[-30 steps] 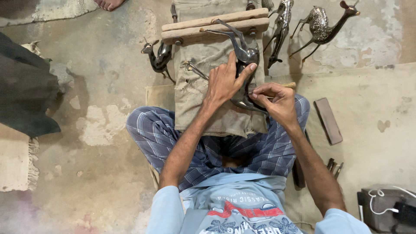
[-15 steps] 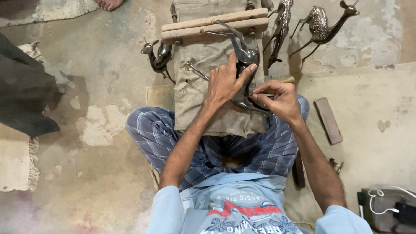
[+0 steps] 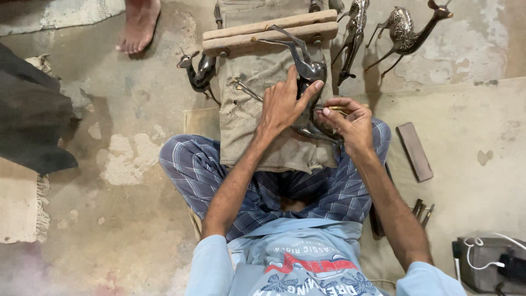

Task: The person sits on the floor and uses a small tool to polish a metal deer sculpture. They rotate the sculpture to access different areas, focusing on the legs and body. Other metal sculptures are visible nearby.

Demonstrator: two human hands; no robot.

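Observation:
A dark metal deer figurine (image 3: 308,71) lies on a khaki cloth (image 3: 257,126) spread over my lap, its legs reaching toward a wooden clamp (image 3: 268,30). My left hand (image 3: 285,101) presses down on the figurine's body, thumb stretched toward its head. My right hand (image 3: 350,121) pinches a thin brass-coloured engraving tool (image 3: 335,109) with its tip against the figurine's side. The lower part of the figurine is hidden under both hands.
Other metal deer figurines stand at the left (image 3: 198,71) and upper right (image 3: 405,30), (image 3: 353,33). A flat sharpening stone (image 3: 415,151) and several small tools (image 3: 422,211) lie on the right. Another person's bare foot (image 3: 139,24) rests at the top. A grey box with cable (image 3: 487,263) sits bottom right.
My hands stay on the figurine with only slight shifts of the right hand and tool. The view has tilted a little, bringing the bare foot more into sight.

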